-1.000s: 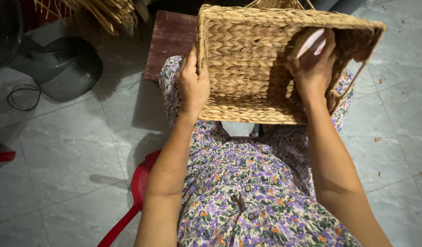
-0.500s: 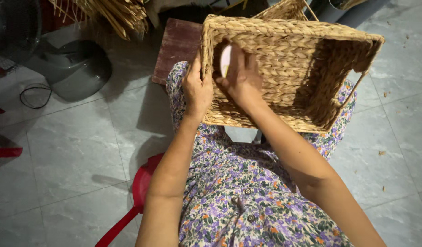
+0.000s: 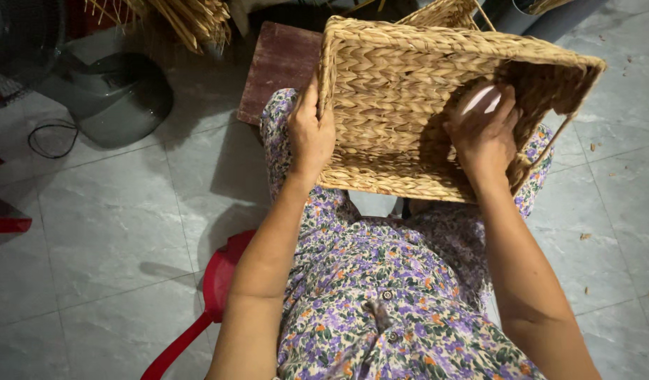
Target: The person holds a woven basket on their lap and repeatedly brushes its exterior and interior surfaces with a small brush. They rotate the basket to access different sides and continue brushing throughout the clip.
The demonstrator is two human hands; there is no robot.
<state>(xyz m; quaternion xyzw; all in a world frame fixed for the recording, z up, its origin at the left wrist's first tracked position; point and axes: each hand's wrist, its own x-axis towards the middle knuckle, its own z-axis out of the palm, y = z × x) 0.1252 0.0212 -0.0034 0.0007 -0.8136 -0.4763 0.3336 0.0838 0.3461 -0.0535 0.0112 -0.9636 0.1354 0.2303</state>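
A rectangular woven straw basket [image 3: 395,91] rests on my knees, tipped so its opening faces me. My left hand [image 3: 310,134] grips its left wall near the rim, thumb outside. Inside the basket, toward the right inner corner, my right hand [image 3: 483,134] holds a small pale pink flat object [image 3: 479,100] against the weave. A thin strand [image 3: 550,144] hangs off the right wall. I am seated in a purple floral dress [image 3: 381,302].
A dark red wooden board [image 3: 279,67] lies behind the basket. A bundle of dry straw [image 3: 180,17] sits at the top left, a grey fan base [image 3: 117,98] with a black cord beside it. A red plastic stool [image 3: 219,281] is under me. The floor is grey tile.
My right hand with the pale object moved from the basket's right rim to the left inner wall, then across to the right inner corner. The basket tilted slightly; the left hand kept its grip.
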